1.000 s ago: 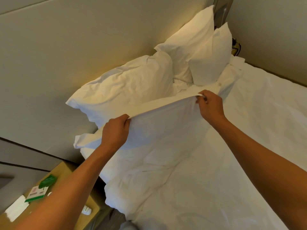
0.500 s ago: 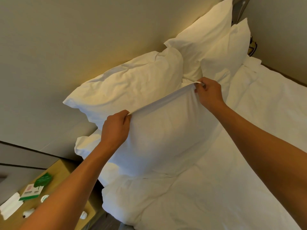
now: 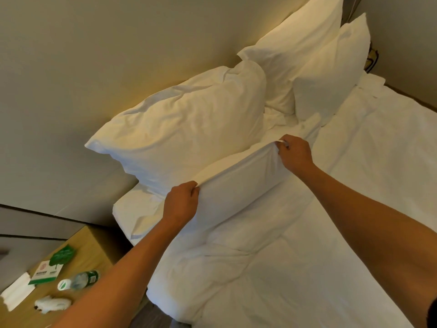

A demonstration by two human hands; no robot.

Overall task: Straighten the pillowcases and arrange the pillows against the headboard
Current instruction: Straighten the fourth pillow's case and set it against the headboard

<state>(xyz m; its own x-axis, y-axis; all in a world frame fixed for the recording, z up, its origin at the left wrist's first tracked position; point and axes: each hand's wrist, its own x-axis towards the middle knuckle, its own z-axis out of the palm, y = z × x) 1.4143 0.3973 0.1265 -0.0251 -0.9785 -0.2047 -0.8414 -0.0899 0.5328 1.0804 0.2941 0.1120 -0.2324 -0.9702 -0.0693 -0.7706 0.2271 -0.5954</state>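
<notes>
Both hands are on the front white cotton pillow, which lies on the bed just in front of the rumpled white pillow leaning on the beige padded headboard. Left hand and right hand each pinch a top corner tight. Risk: yank unevenly and the case bunches, or it knocks the rumpled one askew.

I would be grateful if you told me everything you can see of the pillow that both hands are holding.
The held pillow is white, in a smooth cotton-looking case with faint creases. It lies on the rumpled white duvet, tilted up toward the headboard, in front of a wrinkled pillow that leans there. The left hand pinches its top edge at the near corner, and the right hand pinches the far corner, so the edge between them is pulled taut. Its lower part sinks into the bedding.
</notes>
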